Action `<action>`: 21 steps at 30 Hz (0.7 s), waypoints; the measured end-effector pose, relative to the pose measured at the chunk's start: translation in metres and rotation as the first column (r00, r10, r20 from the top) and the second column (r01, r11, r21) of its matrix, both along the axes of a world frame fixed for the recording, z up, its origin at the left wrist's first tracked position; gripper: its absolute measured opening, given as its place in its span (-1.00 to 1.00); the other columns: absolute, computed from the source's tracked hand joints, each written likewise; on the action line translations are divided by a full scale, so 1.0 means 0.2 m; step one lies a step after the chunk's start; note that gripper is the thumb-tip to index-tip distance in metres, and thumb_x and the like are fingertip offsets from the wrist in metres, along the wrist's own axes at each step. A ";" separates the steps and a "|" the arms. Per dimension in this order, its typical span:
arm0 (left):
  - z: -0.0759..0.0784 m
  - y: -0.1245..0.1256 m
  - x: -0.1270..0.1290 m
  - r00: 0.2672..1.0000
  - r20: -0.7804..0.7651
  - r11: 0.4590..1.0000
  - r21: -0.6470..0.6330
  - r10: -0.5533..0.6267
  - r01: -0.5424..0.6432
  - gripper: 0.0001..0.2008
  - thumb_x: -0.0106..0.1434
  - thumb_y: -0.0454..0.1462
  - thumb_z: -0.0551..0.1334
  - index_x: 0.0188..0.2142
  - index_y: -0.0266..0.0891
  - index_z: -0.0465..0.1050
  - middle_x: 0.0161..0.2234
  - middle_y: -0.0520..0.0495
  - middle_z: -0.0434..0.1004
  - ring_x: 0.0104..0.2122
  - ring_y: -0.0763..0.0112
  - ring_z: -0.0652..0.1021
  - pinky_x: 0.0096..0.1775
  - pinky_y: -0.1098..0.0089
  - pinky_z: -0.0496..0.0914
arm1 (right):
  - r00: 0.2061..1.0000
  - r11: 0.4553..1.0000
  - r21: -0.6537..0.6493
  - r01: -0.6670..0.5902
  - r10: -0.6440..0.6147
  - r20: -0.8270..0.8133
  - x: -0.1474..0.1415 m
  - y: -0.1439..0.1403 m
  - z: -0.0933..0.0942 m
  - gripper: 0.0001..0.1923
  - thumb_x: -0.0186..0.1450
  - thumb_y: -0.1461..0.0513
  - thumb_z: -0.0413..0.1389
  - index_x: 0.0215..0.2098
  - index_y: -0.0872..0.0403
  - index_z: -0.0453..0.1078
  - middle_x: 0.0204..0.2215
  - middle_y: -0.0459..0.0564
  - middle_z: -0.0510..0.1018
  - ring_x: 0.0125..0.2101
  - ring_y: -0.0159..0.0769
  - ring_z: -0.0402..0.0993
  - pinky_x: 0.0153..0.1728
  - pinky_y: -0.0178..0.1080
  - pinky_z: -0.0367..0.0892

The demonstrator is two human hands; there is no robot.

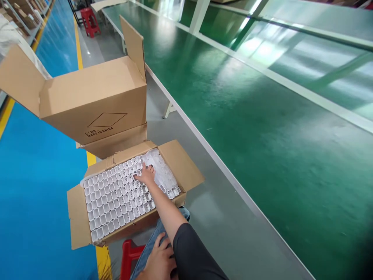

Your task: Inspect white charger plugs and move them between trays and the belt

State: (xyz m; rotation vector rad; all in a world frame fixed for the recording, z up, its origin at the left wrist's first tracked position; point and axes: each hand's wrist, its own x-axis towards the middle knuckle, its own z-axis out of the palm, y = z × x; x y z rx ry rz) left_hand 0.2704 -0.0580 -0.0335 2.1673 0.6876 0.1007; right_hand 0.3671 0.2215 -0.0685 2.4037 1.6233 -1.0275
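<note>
Head view, left to right. Larger carton [96, 103], flaps raised, printed face toward the camera; stands behind the rear edge of an open carton [76, 214], whose left flap is folded outward. White containers [116, 194], small, rounded at the corners, packed in tight rows from the left wall of the open carton past its middle. Judged light, thin-walled and rather stiff, probably smooth plastic, apt to slip in dry fingers and to crack or dent if squeezed hard. Best hold: thumb and fingertip on opposite rims, drawn straight up, since neighbours crowd every side. Red stool [126, 256], part only, in front of the open carton's front edge. Right hand [147, 174], thumb and fingers apart, set down on the containers toward the rear edge, right of the middle; whether it grips one cannot be told. Denim-clad leg [151, 243], near the front edge. Left hand [160, 256], lying on the leg, fingers loosely parted, holding nothing visible. Translucent sheet [163, 167], soft and limp by its look, over the right end; several containers show at the front right corner. Right flap [180, 163], folded outward. Green bench [233, 155], its near edge well apart from the containers.
</note>
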 end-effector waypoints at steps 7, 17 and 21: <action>0.10 0.03 0.00 0.999 -0.016 0.999 0.027 -0.034 0.035 -0.79 0.22 -0.08 0.25 -0.18 0.04 0.57 0.08 0.06 0.54 0.24 0.14 0.33 0.33 -0.11 0.06 | 0.987 0.999 0.007 -0.048 0.049 -0.155 0.18 0.01 0.02 -0.08 0.25 -0.19 0.15 0.42 0.02 0.03 0.30 0.27 0.21 0.26 0.07 0.17 0.13 -0.07 0.16; 0.12 0.04 0.00 0.999 0.051 0.998 0.065 -0.003 0.000 -0.85 0.23 -0.17 0.27 -0.21 -0.01 0.57 -0.03 0.00 0.57 0.17 0.14 0.39 0.31 -0.13 0.13 | 0.969 0.994 0.097 -0.054 0.076 -0.235 0.23 -0.02 0.00 -0.32 0.42 0.09 0.09 0.41 0.07 0.01 0.21 0.20 0.36 0.17 -0.04 0.34 0.17 0.02 0.25; 0.15 0.05 0.01 0.996 0.083 0.999 0.030 0.018 -0.020 -0.83 0.24 -0.21 0.26 -0.17 0.02 0.57 -0.01 0.01 0.56 0.17 0.13 0.41 0.29 -0.18 0.15 | 0.963 0.987 0.138 -0.086 0.118 -0.243 0.31 -0.02 0.01 -0.52 0.42 0.10 0.12 0.25 0.06 0.26 0.23 0.14 0.34 0.16 -0.04 0.35 0.16 0.13 0.29</action>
